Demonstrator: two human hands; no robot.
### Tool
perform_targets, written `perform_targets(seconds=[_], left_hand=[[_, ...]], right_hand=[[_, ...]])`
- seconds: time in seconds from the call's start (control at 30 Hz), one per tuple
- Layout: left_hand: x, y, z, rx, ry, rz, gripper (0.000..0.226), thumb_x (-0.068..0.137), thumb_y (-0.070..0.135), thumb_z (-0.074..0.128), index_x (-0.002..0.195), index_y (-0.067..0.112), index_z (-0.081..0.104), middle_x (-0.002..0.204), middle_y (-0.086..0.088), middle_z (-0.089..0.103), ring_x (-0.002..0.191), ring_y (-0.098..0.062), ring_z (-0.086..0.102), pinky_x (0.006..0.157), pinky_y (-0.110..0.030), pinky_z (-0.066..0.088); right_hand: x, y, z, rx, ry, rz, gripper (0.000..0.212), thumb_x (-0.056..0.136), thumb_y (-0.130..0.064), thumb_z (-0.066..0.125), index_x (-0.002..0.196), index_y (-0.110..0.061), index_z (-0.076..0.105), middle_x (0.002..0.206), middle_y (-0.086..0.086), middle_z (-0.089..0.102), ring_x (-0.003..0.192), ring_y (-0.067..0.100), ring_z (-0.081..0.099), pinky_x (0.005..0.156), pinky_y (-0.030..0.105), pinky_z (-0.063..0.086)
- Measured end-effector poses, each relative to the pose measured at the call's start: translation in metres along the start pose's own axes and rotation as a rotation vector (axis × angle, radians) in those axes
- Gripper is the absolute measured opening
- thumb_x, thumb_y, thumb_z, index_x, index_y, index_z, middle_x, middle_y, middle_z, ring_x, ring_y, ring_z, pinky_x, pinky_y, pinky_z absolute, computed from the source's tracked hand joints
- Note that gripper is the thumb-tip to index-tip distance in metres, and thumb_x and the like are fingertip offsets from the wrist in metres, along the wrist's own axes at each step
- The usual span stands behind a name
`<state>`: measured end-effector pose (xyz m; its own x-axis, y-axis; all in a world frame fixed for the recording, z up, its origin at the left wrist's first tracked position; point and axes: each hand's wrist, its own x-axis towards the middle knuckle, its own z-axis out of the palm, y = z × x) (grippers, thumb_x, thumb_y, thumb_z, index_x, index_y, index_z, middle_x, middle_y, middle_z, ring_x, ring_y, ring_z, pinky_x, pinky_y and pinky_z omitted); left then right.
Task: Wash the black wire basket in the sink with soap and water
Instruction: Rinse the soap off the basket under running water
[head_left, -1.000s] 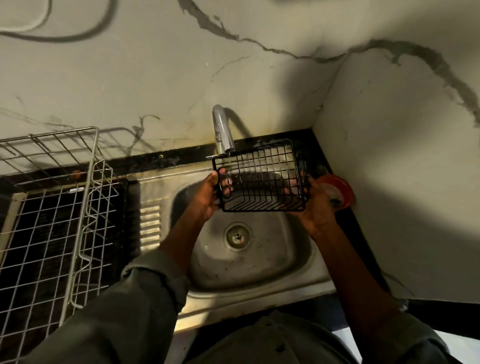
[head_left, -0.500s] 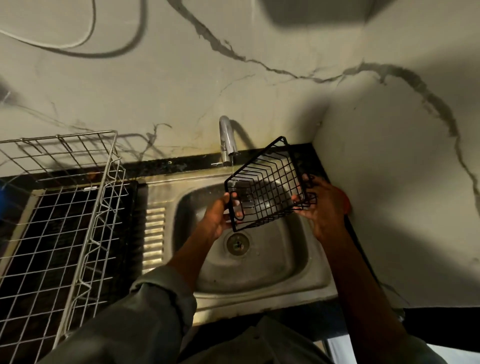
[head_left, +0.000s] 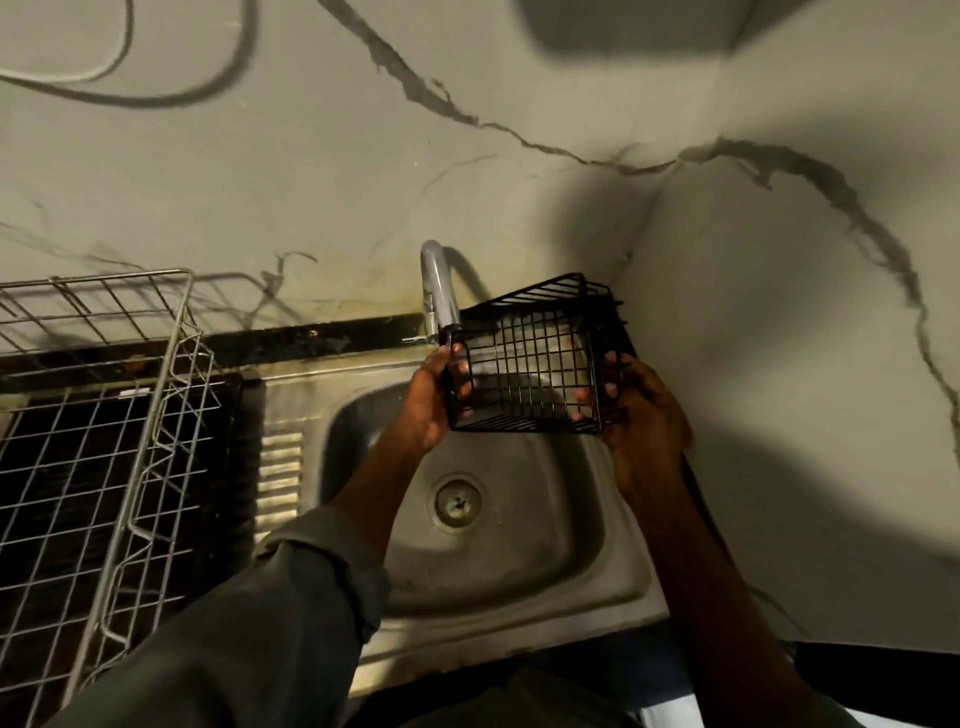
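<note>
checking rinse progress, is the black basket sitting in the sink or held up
Held up. Both hands grip the black wire basket by its ends, above the sink, beside the tap.

Sink basin (head_left: 519, 561) open below basket (head_left: 524, 369), drain side free. Tap (head_left: 439, 280) touching basket's back-left corner. Wall corner (head_left: 644, 249) tight on right. Wire rack (head_left: 104, 415) blocks left surface.

We see a dark tabletop (head_left: 332, 338) carrying a steel sink (head_left: 519, 597), with a wire rack (head_left: 104, 415) to its left.
</note>
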<state>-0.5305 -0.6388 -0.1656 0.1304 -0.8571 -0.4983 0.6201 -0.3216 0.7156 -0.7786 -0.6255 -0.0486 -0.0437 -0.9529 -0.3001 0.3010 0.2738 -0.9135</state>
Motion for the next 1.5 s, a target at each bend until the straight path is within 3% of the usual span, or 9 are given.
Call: perform_targets(seconds=[0.17, 0.33, 0.43, 0.63, 0.83, 1.13, 1.3, 1.37, 1.5], left_hand=[[-0.002, -0.001, -0.032, -0.055, -0.018, 0.014, 0.041, 0.097, 0.035, 0.063, 0.128, 0.008, 0.060, 0.127, -0.020, 0.067, 0.101, -0.034, 0.067, 0.086, -0.047, 0.054], [-0.016, -0.006, -0.028, -0.142, -0.078, -0.072, 0.045, 0.097, 0.030, 0.061, 0.131, 0.001, 0.060, 0.107, -0.009, 0.072, 0.102, -0.032, 0.065, 0.099, -0.052, 0.051], [-0.018, -0.010, -0.016, -0.232, -0.110, -0.066, 0.024, 0.097, 0.026, 0.060, 0.107, 0.007, 0.072, 0.099, -0.008, 0.075, 0.097, -0.031, 0.070, 0.093, -0.050, 0.057], [-0.028, -0.009, -0.003, -0.393, -0.125, 0.018, 0.023, 0.102, 0.024, 0.056, 0.097, 0.010, 0.073, 0.095, -0.012, 0.073, 0.093, -0.029, 0.067, 0.084, -0.044, 0.062], [-0.046, -0.005, -0.030, -0.372, -0.042, 0.118, 0.020, 0.093, 0.025, 0.071, 0.113, 0.023, 0.072, 0.114, -0.009, 0.070, 0.095, -0.027, 0.067, 0.082, -0.059, 0.059], [-0.043, 0.021, -0.026, -0.139, -0.053, 0.165, 0.028, 0.103, 0.038, 0.062, 0.130, 0.032, 0.062, 0.106, -0.003, 0.063, 0.077, -0.014, 0.052, 0.063, -0.032, 0.040], [-0.036, 0.029, -0.013, -0.075, -0.118, 0.133, 0.026, 0.103, 0.035, 0.062, 0.129, 0.034, 0.061, 0.118, -0.003, 0.067, 0.094, -0.020, 0.067, 0.080, -0.051, 0.061], [-0.033, 0.033, -0.012, -0.057, -0.106, 0.128, 0.024, 0.102, 0.033, 0.063, 0.126, 0.035, 0.064, 0.131, -0.007, 0.067, 0.107, -0.025, 0.068, 0.093, -0.061, 0.054], [-0.032, 0.038, -0.016, -0.057, -0.071, 0.142, 0.025, 0.096, 0.026, 0.066, 0.120, 0.034, 0.066, 0.132, -0.007, 0.066, 0.107, -0.026, 0.064, 0.087, -0.049, 0.053]], right_hand=[[0.011, 0.009, 0.003, 0.015, 0.015, 0.142, 0.029, 0.106, -0.018, 0.041, 0.123, -0.020, 0.064, 0.110, 0.010, 0.074, 0.086, 0.030, 0.072, 0.088, 0.052, 0.055], [0.020, 0.005, 0.005, 0.041, 0.020, 0.188, 0.039, 0.103, -0.032, 0.050, 0.135, -0.011, 0.059, 0.110, 0.007, 0.074, 0.088, 0.028, 0.075, 0.085, 0.047, 0.059], [0.019, -0.001, 0.001, 0.050, -0.002, 0.149, 0.036, 0.100, -0.031, 0.053, 0.130, -0.011, 0.061, 0.112, 0.011, 0.071, 0.086, 0.028, 0.075, 0.091, 0.054, 0.057], [0.012, -0.005, 0.000, 0.106, -0.005, 0.143, 0.041, 0.101, -0.030, 0.053, 0.135, -0.008, 0.058, 0.121, 0.013, 0.069, 0.088, 0.028, 0.076, 0.085, 0.050, 0.059], [0.005, 0.019, 0.007, 0.107, -0.016, 0.229, 0.040, 0.106, -0.038, 0.040, 0.131, -0.012, 0.059, 0.111, 0.007, 0.075, 0.103, 0.031, 0.073, 0.087, 0.047, 0.054], [0.004, 0.027, 0.008, 0.142, -0.049, 0.246, 0.034, 0.106, -0.038, 0.041, 0.125, -0.019, 0.060, 0.132, 0.012, 0.064, 0.120, 0.035, 0.063, 0.107, 0.052, 0.046], [0.015, 0.023, -0.001, 0.171, -0.043, 0.230, 0.035, 0.106, -0.032, 0.040, 0.131, -0.017, 0.061, 0.113, 0.004, 0.075, 0.104, 0.026, 0.070, 0.095, 0.043, 0.053], [0.019, 0.023, -0.001, 0.213, -0.026, 0.242, 0.034, 0.109, -0.030, 0.036, 0.122, -0.018, 0.065, 0.104, 0.002, 0.078, 0.095, 0.023, 0.073, 0.085, 0.038, 0.057], [0.025, 0.033, 0.000, 0.254, 0.033, 0.268, 0.040, 0.107, -0.025, 0.036, 0.136, -0.008, 0.058, 0.109, 0.007, 0.073, 0.096, 0.024, 0.071, 0.084, 0.041, 0.059]])
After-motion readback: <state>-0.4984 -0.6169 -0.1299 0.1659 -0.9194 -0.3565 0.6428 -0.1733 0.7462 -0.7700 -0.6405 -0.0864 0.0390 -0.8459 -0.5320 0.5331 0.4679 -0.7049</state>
